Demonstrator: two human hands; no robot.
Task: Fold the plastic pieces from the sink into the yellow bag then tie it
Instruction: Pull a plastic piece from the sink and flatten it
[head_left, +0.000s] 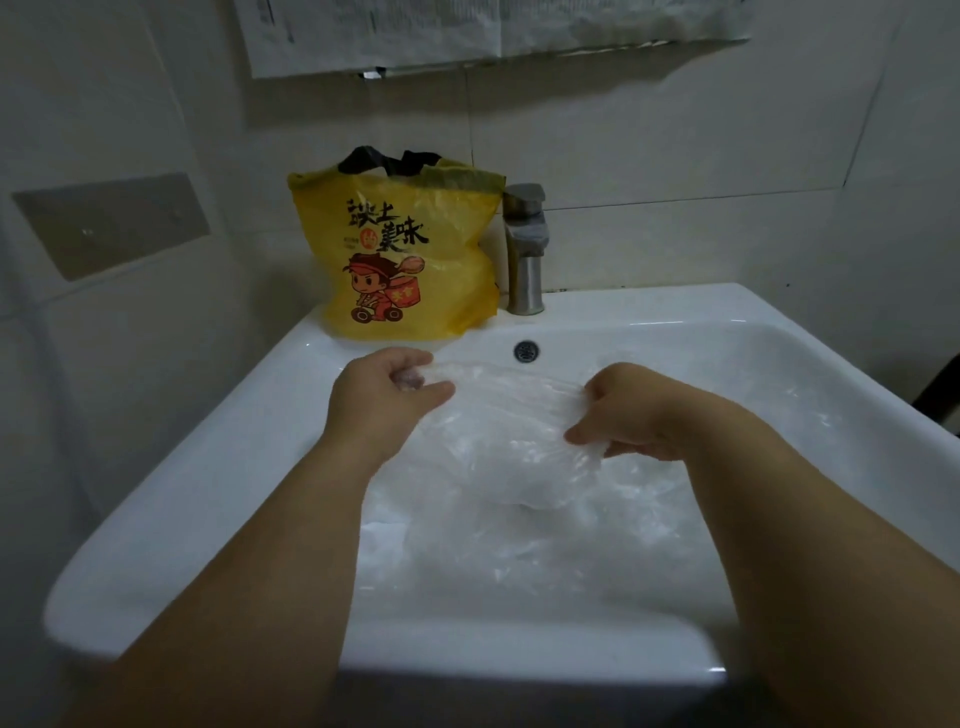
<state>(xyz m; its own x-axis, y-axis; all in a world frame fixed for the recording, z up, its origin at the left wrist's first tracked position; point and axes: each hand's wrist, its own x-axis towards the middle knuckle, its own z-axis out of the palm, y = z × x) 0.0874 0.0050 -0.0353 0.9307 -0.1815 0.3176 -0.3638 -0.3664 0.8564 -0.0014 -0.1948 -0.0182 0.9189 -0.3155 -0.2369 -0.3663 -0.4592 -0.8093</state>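
From the head view the task looks to be in its folding stage: the left hand (387, 387) and right hand (621, 410) each pinch an edge of a clear plastic sheet (498, 405) with curled fingers, stretching it over the sink (171, 519), where more crumpled plastic (519, 545) lies. The yellow bag (400, 254) stands upright on the rim beside the tap (524, 249), its mouth open and untied. The sheet is thin, see-through and wrinkled; packing and tying seem left to do.

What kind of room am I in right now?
Probably a bathroom or washroom: a white ceramic sink with an overflow hole, a metal tap at its back edge, and pale tiled walls behind.
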